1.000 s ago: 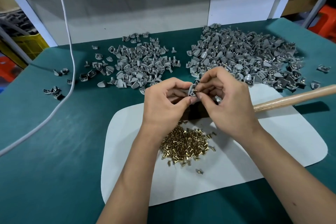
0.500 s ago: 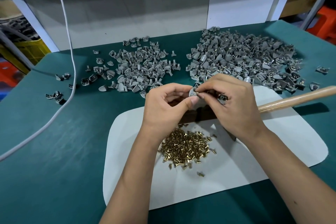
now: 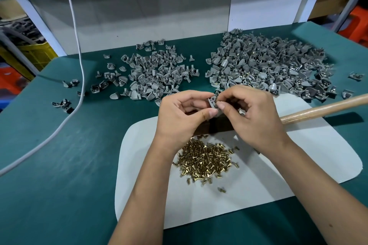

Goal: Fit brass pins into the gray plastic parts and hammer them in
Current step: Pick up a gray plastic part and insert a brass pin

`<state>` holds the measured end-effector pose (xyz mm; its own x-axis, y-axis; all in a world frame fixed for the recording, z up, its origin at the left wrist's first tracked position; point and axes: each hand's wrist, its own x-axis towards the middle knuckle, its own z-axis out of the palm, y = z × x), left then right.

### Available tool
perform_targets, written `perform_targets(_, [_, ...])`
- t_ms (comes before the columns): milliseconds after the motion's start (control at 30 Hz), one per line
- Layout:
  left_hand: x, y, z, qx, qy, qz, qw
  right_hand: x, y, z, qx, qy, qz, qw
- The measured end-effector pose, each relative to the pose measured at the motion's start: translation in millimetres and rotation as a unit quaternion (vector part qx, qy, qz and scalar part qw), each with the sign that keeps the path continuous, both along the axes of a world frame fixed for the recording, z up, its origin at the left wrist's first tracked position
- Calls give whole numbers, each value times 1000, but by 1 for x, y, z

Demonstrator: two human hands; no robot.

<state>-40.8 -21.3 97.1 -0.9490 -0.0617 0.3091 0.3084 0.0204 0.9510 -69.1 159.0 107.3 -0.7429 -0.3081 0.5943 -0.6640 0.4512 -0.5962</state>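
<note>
The gray plastic part [image 3: 212,102] sits between your two hands, raised above the table and pinched from both sides. Your left hand [image 3: 180,116] grips it from below and behind, thumb curled up against its lower edge. Your right hand [image 3: 252,113] curls its thumb and forefinger onto the part's upper face; whether a pin is caught between those fingertips is too small to tell.

Just below your wrists, the loose brass pins [image 3: 206,162] lie heaped on a white mat [image 3: 258,191], with one stray pin [image 3: 221,189] a little nearer to you. Under your hands a dark block [image 3: 219,125] rests on the mat's far edge. A wooden hammer handle [image 3: 322,108] runs out from behind your right hand toward the right, lying on the mat.

Beyond your left hand is a scattered pile of gray parts [image 3: 155,75]; beyond your right hand is a larger, denser pile [image 3: 268,65], with brass glinting in some pieces. Far to the left of your left hand, a white cable [image 3: 79,61] trails across the green table [image 3: 59,165] past a few stray parts [image 3: 63,104].
</note>
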Motion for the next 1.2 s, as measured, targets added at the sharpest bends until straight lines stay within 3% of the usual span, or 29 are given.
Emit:
perform_targets(433, [4, 3, 0, -10, -15, 8, 1000, 3, -3, -5, -15, -48, 2, 999])
perform_targets(667, [0, 9, -6, -105, -3, 59, 993, -3, 11, 7, 27, -83, 35, 996])
perform_targets(800, [-2, 6, -9, -225, 8, 149, 963, -18, 54, 23, 153, -138, 18, 978])
perform_targets(867, [-3, 2, -8, -248, -2, 167, 954, -26, 75, 27, 289, -174, 20, 941])
perform_targets(933, [-4, 0, -8, -257, -11, 173, 951, -27, 83, 24, 359, -202, 36, 911])
perform_targets(1067, [-4, 2, -8, -239, -28, 170, 956, -28, 83, 17, 385, -186, 51, 903])
perform_targets(1200, [-4, 3, -7, -225, -38, 156, 961, -34, 97, 39, 340, -218, 82, 911])
